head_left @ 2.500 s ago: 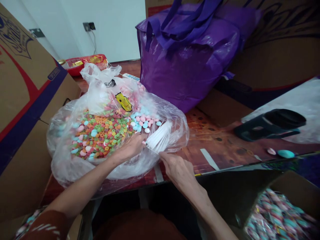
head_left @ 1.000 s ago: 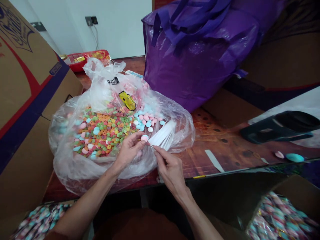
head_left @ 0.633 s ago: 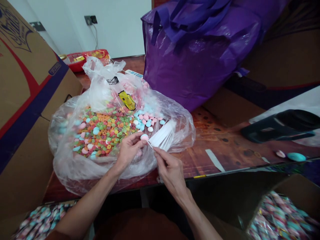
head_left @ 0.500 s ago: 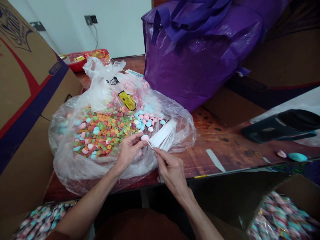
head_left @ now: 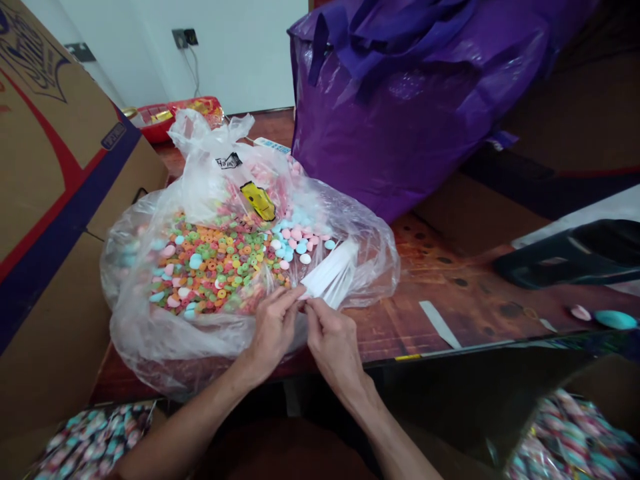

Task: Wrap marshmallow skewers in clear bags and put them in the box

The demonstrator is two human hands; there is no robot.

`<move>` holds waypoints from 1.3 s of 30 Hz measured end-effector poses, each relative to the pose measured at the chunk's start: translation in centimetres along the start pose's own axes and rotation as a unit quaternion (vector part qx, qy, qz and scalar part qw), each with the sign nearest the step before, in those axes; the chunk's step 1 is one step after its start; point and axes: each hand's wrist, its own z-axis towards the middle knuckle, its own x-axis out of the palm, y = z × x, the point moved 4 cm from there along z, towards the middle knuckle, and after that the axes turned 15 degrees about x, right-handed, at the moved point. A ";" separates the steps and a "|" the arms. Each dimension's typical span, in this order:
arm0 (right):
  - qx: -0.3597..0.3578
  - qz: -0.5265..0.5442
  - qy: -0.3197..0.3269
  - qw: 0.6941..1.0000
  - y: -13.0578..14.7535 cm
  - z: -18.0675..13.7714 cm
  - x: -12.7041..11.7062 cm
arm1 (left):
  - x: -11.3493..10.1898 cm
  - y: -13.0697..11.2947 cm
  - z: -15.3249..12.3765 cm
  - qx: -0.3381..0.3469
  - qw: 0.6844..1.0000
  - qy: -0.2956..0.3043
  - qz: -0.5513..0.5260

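Observation:
My left hand and my right hand meet over the front of a large clear plastic bag, fingertips pinched together. A sliver of pink between them seems to be the small egg-shaped candy, mostly covered by my left fingers. My right thumb and forefinger are closed at the end of a narrow white strip, which they hide. Just beyond lies a fanned bundle of white strips. On the bag's plastic are ring-shaped cereal pieces and loose pink, blue and white candies.
A purple bag stands behind on the wooden table. Cardboard boxes flank both sides. At right are a dark tumbler and a turquoise egg shape. Wrapped candies fill a box below the table edge.
Both hands have come closer together and slightly lower. The candy, plainly visible in my left fingers before, is now almost hidden. The view has shifted a little.

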 end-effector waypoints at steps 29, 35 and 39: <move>0.024 -0.008 0.058 0.998 -3.8 -1.6 0.9 | -1.3 0.7 3.0 0.081 0.894 0.193 0.397; 0.010 0.011 0.032 0.999 -3.0 -1.7 0.4 | -6.8 1.0 3.0 0.075 0.934 0.019 0.350; -0.001 0.028 0.042 0.999 -1.5 -1.5 0.0 | -9.1 2.8 2.8 0.019 0.916 0.046 0.399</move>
